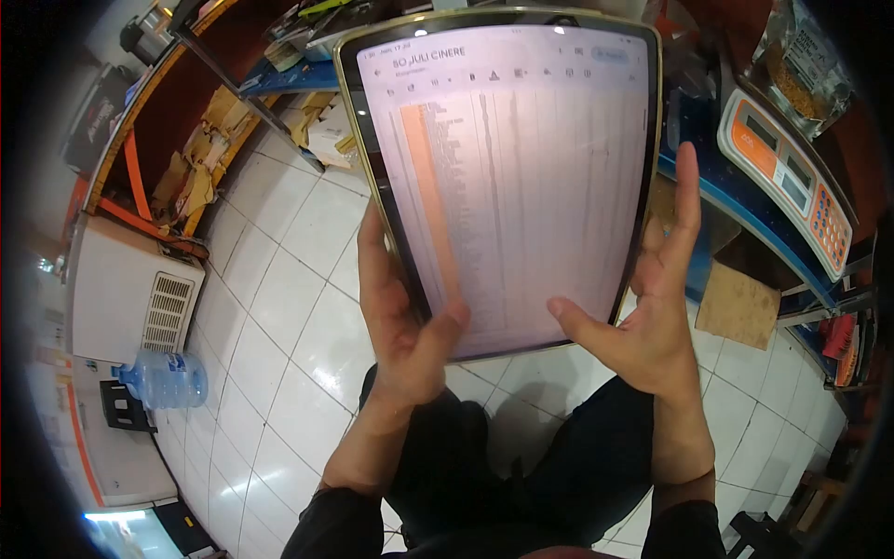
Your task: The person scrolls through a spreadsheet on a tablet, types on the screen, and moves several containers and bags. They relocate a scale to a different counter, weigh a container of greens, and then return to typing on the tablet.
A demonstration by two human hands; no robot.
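Note:
A large tablet (549, 205) in a pale-edged case is held upright in front of me, its screen showing a spreadsheet with an orange column and the title "SO JULI CINERE". My left hand (405, 326) grips the lower left edge, thumb lying over the screen. On the other side, my right hand (656, 307) holds the lower right edge. Its thumb is over the lower screen and its index finger points up beside the case. Fingers behind the tablet are partly hidden.
A weighing scale (792, 182) stands on a blue-edged shelf at right, beside a clear bag (796, 70). Cardboard (738, 303) leans below. At left are a large blue water bottle (172, 379), a white vented cabinet (121, 289) and wooden shelving (116, 154). White tiles (279, 335) cover the floor.

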